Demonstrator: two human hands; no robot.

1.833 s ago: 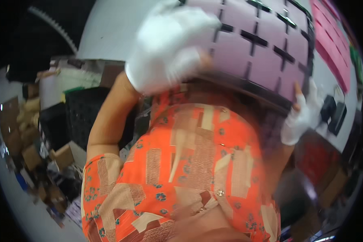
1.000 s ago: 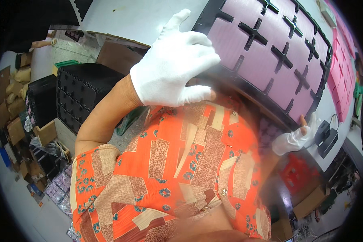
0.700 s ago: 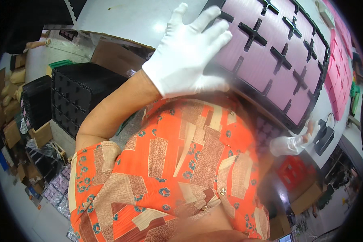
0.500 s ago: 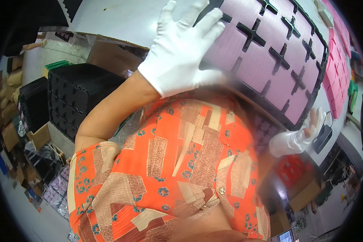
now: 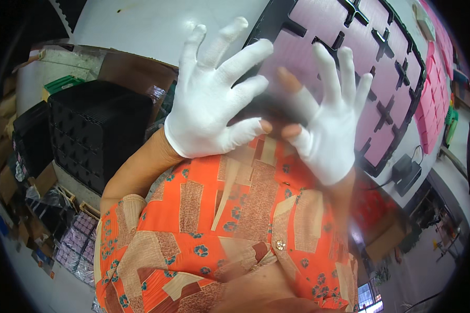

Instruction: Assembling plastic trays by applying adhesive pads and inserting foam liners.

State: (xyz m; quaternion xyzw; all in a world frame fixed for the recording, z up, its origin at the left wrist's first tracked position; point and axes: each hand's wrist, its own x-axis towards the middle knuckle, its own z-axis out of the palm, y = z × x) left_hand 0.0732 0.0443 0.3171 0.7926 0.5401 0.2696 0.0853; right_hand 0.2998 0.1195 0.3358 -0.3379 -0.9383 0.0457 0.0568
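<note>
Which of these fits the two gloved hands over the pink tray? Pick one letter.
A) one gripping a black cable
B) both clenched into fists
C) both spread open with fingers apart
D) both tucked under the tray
C: the left hand and the right hand, both in white gloves, are splayed open above the near edge of the pink tray with black cross-shaped dividers, holding nothing.

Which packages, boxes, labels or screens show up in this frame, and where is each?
Cardboard boxes: brown, stacked along the far left edge.
Cardboard carton: brown, flat-sided, behind the black tray stack, upper left.
Bagged purple trays: in clear wrap, lower left.
No readable label or screen in view.
</note>
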